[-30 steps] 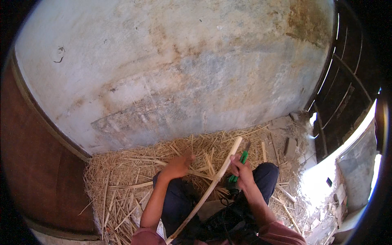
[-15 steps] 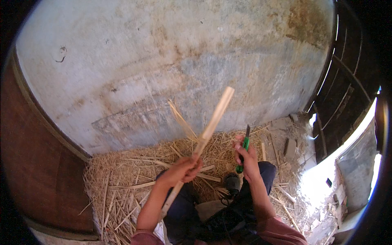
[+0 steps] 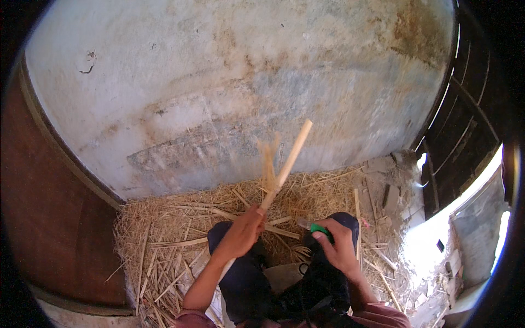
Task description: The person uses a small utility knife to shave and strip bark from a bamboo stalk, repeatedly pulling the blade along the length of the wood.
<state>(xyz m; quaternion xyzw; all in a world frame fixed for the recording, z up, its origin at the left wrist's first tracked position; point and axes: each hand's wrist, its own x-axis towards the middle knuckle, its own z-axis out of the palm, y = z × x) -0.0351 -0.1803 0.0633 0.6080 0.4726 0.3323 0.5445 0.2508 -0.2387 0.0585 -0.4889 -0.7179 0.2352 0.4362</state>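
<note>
My left hand (image 3: 240, 234) grips a long pale wooden strip (image 3: 287, 163) that points up and to the right in front of the wall. A thinner sliver (image 3: 268, 167) stands off beside the strip, blurred. My right hand (image 3: 338, 247) rests over my right knee and holds a knife with a green handle (image 3: 319, 229); its short blade points left, toward the strip's lower part. Both forearms come in from the lower edge above my dark trousers.
Straw and split wooden strips (image 3: 180, 240) cover the ground before a stained plaster wall (image 3: 229, 93). A brown door panel (image 3: 49, 218) stands at the left. Dark wooden slats (image 3: 465, 136) and rubble (image 3: 391, 191) lie at the right, by a bright opening.
My right hand has dropped with the knife from beside the strip down to my knee. The strip stays raised in my left hand, and the thin sliver now sits closer to it.
</note>
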